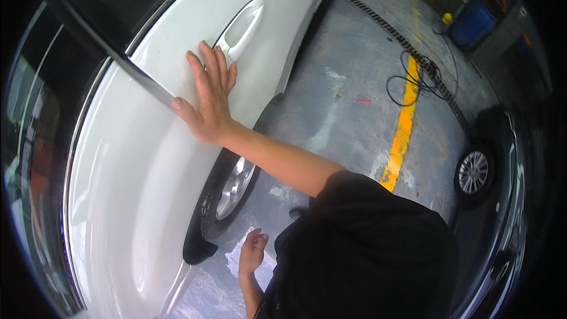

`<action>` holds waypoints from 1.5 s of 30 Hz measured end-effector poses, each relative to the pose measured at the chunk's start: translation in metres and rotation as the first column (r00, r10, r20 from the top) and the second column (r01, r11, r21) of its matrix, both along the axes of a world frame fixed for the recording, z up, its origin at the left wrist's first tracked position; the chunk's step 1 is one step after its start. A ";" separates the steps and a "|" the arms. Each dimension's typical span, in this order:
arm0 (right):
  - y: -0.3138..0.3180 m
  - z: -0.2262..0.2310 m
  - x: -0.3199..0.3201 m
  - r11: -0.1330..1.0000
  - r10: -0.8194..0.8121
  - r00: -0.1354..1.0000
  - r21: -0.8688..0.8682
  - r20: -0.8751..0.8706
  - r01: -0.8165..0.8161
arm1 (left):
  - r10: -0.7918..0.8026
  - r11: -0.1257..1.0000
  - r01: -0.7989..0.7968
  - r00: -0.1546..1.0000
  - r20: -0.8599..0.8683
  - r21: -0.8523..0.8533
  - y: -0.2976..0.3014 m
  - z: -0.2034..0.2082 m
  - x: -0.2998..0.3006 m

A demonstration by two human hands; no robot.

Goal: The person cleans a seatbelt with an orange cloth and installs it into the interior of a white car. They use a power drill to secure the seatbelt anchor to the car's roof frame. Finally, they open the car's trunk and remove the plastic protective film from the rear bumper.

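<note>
My right hand (208, 97) lies spread against the white body panel (156, 159) of a car, its thumb beside the lower end of the dark window trim (155, 87). Its fingertips point toward the white door handle (245, 29), close to its near end, and nothing is held. Lower down, my left hand (253, 251) hangs apart from the car with its fingers loosely bent. No object shows in it. Below my right forearm is the car's wheel (236, 188), partly hidden by the wheel arch, with a black flap (199, 254) at the arch's near end.
A yellow line (403, 124) crosses the grey floor (331, 112). Black cable loops (407, 85) lie across it beside a drain grate (384, 22). At the right stands a dark car (493, 224); a blue barrel (474, 23) is at the far right.
</note>
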State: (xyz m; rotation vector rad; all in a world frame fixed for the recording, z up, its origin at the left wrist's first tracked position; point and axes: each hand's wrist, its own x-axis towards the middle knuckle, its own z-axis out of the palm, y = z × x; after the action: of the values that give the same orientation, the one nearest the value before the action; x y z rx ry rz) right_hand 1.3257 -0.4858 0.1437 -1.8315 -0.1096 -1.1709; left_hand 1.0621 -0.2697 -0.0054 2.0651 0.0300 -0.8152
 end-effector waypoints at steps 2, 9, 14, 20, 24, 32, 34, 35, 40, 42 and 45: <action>0.018 0.001 0.035 0.999 -0.034 0.999 0.013 0.010 0.034 | 0.055 0.998 -0.055 0.998 0.000 0.004 -0.006 0.008 -0.003; 0.052 -0.012 0.073 0.997 -0.068 0.985 0.038 0.158 0.063 | 0.300 0.954 -0.300 0.954 -0.022 0.026 -0.017 0.014 -0.035; 0.021 -0.011 0.077 0.988 -0.143 0.951 -0.011 0.275 0.152 | 0.419 0.904 -0.420 0.908 0.022 0.077 0.005 0.001 -0.083; 0.079 -0.025 -0.029 0.930 0.249 0.943 -0.328 0.221 -0.169 | 0.723 0.690 -0.724 0.690 0.024 0.004 0.062 -0.025 -0.209; 0.138 -0.133 -0.171 0.472 0.523 0.673 -0.481 -0.523 -0.739 | 0.928 0.364 -0.912 0.372 -0.007 -0.187 0.135 -0.003 -0.299; 0.141 -0.327 -0.371 0.280 -0.348 -0.031 -0.072 -0.937 -0.957 | 0.900 0.176 -0.814 -0.095 0.426 -0.554 0.315 0.150 -0.435; 0.180 -0.334 -0.383 0.249 -0.390 -0.079 -0.022 -0.918 -0.968 | 0.883 0.276 -0.755 -0.046 0.468 -0.595 0.352 0.173 -0.451; 0.203 -0.337 -0.389 0.224 -0.399 -0.095 0.004 -0.912 -0.975 | 0.870 0.311 -0.761 -0.013 0.492 -0.569 0.373 0.181 -0.456; 0.338 -0.354 -0.410 0.141 -0.404 -0.115 0.062 -0.908 -0.988 | 0.876 0.392 -0.773 0.148 0.459 -0.500 0.493 0.173 -0.457; 0.417 -0.359 -0.412 0.077 -0.388 -0.097 0.072 -0.917 -0.994 | 0.903 0.323 -0.846 0.142 0.405 -0.425 0.552 0.136 -0.472; 0.547 -0.367 -0.410 -0.033 -0.324 -0.050 0.064 -0.945 -0.997 | 0.906 0.195 -0.966 0.111 0.408 -0.172 0.632 0.061 -0.512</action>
State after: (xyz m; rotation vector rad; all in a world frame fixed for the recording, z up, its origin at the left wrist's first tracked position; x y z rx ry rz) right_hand 0.9154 0.0613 -0.2235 -2.5625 -1.0960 1.5049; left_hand 0.5497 0.3627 0.0551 1.7357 1.1220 0.5304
